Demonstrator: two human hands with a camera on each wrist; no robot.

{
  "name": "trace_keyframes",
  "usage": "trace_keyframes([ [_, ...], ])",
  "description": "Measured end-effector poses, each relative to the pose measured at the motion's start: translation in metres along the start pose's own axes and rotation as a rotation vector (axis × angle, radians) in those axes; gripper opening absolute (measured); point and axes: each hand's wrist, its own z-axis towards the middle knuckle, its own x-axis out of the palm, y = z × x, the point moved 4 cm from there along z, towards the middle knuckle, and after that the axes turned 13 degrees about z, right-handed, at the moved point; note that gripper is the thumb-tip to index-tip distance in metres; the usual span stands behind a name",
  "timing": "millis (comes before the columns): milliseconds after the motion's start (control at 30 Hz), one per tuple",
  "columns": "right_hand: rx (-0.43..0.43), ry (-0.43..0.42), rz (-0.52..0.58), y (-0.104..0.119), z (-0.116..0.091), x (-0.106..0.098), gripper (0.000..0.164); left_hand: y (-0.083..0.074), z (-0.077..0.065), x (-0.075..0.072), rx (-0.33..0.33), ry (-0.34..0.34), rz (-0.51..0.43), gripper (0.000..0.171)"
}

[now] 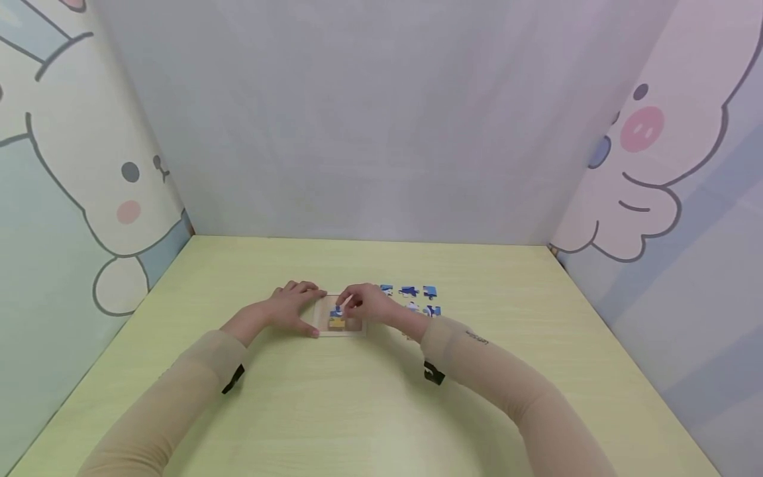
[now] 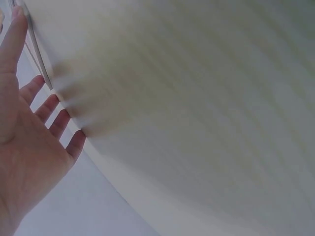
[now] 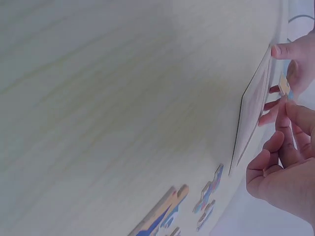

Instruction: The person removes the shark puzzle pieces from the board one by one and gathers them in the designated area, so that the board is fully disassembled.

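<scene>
My right hand [image 1: 371,303] pinches a jigsaw puzzle piece [image 3: 285,85] between thumb and index finger. Blue and yellow show on this piece, which is held up over a shallow wooden puzzle tray [image 1: 342,334]. The other fingers of that hand are bent inward. At the tray's left side, my left hand [image 1: 292,307] spreads its fingers, the thumb at the near corner and the fingertips by the far corner. From the left wrist view, that same left hand [image 2: 37,128] has extended fingers, with the tray's edge [image 2: 38,46] beside the thumb.
Several loose puzzle pieces [image 1: 408,291] lie to the right of the tray, partly hidden by the right hand and forearm. All of it is on a pale wood-grain table [image 1: 334,411]. A grey curtain [image 1: 381,132] hangs at the back, with cartoon-printed cloths on both sides.
</scene>
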Motion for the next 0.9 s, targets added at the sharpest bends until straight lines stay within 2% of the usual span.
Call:
trace_keyframes([
  [167, -0.027, 0.014, -0.009, 0.0, -0.011, -0.007, 0.024, -0.001, 0.0, 0.0, 0.006, -0.006, -0.002, 0.094],
  [333, -0.045, 0.006, -0.034, -0.004, -0.021, -0.017, 0.022, -0.001, 0.0, 0.001, 0.006, -0.008, 0.001, 0.093],
  [900, -0.007, -0.042, -0.018, -0.029, -0.055, -0.053, 0.016, -0.002, -0.003, -0.001, 0.043, -0.028, -0.023, 0.092],
])
